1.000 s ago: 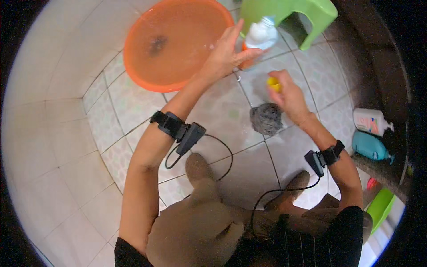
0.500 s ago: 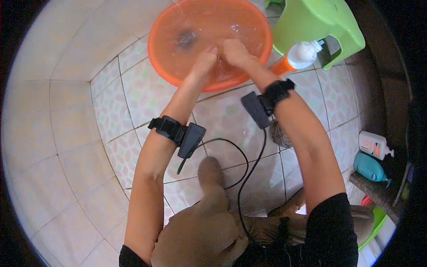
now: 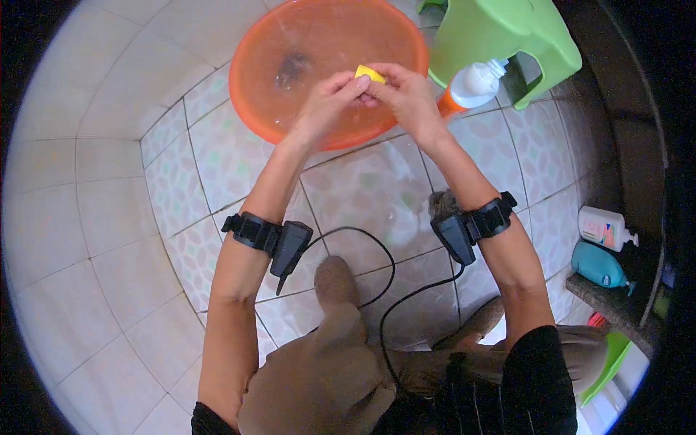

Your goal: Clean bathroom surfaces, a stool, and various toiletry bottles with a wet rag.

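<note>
My left hand (image 3: 328,103) and my right hand (image 3: 412,100) meet over the near part of an orange plastic basin (image 3: 247,116). Between their fingertips they grip a small bright yellow block (image 3: 370,73); whether it is a sponge or something else I cannot tell. Both hands are closed round it, and their fingers partly cover it. Water lies in the basin, below the hands. A dark patch or thing (image 3: 293,67) shows in the water left of them, too blurred to name.
Right of the basin stand an orange-and-white bottle (image 3: 475,81) and a green plastic stool (image 3: 500,29). White and teal pump bottles lie by a ledge (image 3: 605,290) at the right. A cable (image 3: 384,319) loops over the tiled floor near my feet.
Both hands have risen from the water and moved nearer to me. The yellow block, hardly visible between them before, now shows plainly. My right forearm has swung outward.
</note>
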`<action>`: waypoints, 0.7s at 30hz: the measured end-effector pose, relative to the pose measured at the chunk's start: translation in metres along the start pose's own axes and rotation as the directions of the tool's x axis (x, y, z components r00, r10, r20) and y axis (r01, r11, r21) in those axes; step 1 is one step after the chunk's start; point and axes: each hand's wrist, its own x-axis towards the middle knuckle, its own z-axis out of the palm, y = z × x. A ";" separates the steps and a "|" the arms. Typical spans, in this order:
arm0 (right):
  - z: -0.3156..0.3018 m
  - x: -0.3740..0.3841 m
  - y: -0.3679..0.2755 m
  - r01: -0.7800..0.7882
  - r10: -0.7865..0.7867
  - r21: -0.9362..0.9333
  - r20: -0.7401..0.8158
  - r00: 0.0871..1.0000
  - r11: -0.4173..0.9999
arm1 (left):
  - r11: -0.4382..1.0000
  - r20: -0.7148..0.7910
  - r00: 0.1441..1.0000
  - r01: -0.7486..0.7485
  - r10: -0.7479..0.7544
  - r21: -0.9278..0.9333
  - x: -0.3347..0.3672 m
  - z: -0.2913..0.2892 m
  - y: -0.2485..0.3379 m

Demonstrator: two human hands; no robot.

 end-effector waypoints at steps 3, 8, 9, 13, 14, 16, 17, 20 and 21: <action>-0.001 0.000 0.006 -0.043 0.048 -0.085 0.057 0.997 0.995 | 0.988 -0.019 0.996 0.078 -0.082 -0.133 0.009 0.004 -0.011; 0.025 0.007 0.036 0.335 -0.269 -0.565 0.199 0.942 0.754 | 0.932 -0.275 0.928 0.156 -0.251 -0.326 0.037 -0.013 -0.052; 0.027 0.008 0.039 0.334 -0.268 -0.571 0.199 0.943 0.750 | 0.927 -0.366 0.873 0.213 -0.322 -0.308 0.041 -0.011 -0.055; 0.044 0.003 0.035 0.245 -0.111 -0.749 0.225 0.968 0.616 | 0.981 -0.327 0.925 0.166 -0.192 -0.105 0.042 -0.050 -0.080; 0.040 -0.001 0.034 0.331 -0.179 -0.768 0.279 0.943 0.548 | 0.831 -0.244 0.962 0.235 -0.125 0.504 0.044 -0.054 -0.074; 0.021 -0.019 0.012 0.383 -0.328 -0.694 0.219 0.919 0.610 | 0.355 -0.140 0.982 0.176 -0.126 0.918 0.036 -0.059 -0.070; 0.005 -0.032 -0.004 0.435 -0.465 -0.625 0.128 0.876 0.648 | 0.283 -0.125 0.992 0.121 -0.002 0.952 0.029 -0.054 -0.070; -0.029 -0.073 -0.010 0.167 -0.265 -0.533 -0.113 0.958 0.829 | 0.301 -0.060 0.997 0.040 0.058 0.953 0.024 -0.050 -0.057; -0.032 -0.088 -0.005 -0.040 -0.109 -0.466 -0.290 0.951 0.884 | 0.400 -0.026 1.000 0.025 -0.004 0.916 0.023 -0.051 -0.048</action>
